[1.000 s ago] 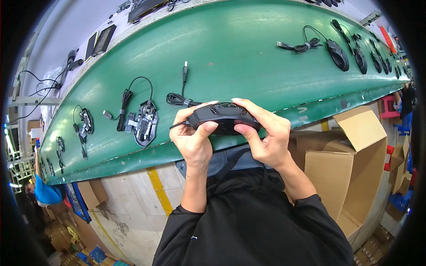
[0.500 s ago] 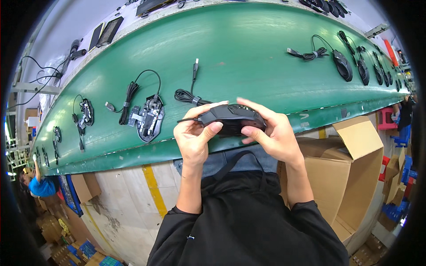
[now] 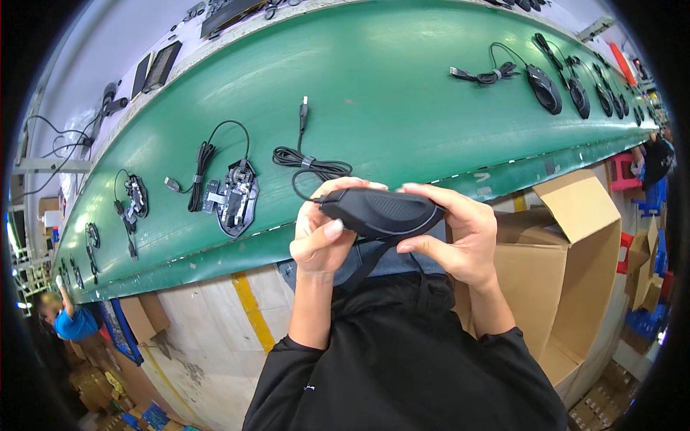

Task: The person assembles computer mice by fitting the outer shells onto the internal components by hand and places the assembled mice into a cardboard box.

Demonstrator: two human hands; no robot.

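Note:
Between my two hands a black computer mouse (image 3: 388, 213) is held up in front of me, its ribbed side showing. My left hand (image 3: 320, 233) grips the cable end, with the thumb near the lower edge and fingers behind. My right hand (image 3: 460, 233) pinches the other end between thumb and fingers. From the left end a cable loops up to a tied black cable bundle (image 3: 313, 164) on the green belt (image 3: 402, 108); its USB plug (image 3: 304, 108) points away from me. To the left lies an opened mouse (image 3: 237, 197) with its inner parts exposed.
More opened mice (image 3: 135, 195) lie along the belt at left, and closed black mice (image 3: 544, 90) at right. An open cardboard box (image 3: 525, 287) stands at my right below the belt edge. A person in blue (image 3: 75, 323) is at the far left.
The mouse has been turned in my hands, so its ribbed side now faces up instead of its buttoned side. My hands have shifted slightly right and down in the view.

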